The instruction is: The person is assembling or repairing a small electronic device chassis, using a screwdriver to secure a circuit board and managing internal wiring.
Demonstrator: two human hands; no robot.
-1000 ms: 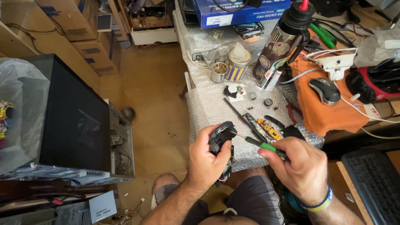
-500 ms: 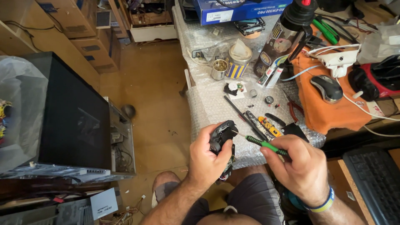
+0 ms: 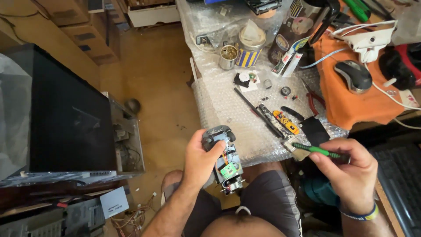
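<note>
We see the left hand (image 3: 199, 160) wrapped around a small opened-up gadget (image 3: 224, 160), holding it tight over the person's lap. The gadget has a dark rounded top by the thumb, and a little green board with wires shows lower down, below the fingers. The right hand (image 3: 346, 173) is closed around a green-handled brush (image 3: 312, 150). The brush sticks out to the left of that hand, toward the gadget, but there is a gap between them and they do not touch. Just above both hands is the worktop (image 3: 228, 105), covered in bubble wrap. On it, just above the right hand, lie a yellow tool (image 3: 286, 122) and a flat black piece (image 3: 314, 130). Red pliers (image 3: 314, 102) lie a bit farther up. Well above the hands stand a small tin of bits (image 3: 228, 57) and a striped can (image 3: 250, 46). A grey mouse (image 3: 353, 76) sits on an orange cloth (image 3: 359, 109), up from the right hand. Far left of the left hand, a black computer case (image 3: 66, 114) stands on the floor.
</note>
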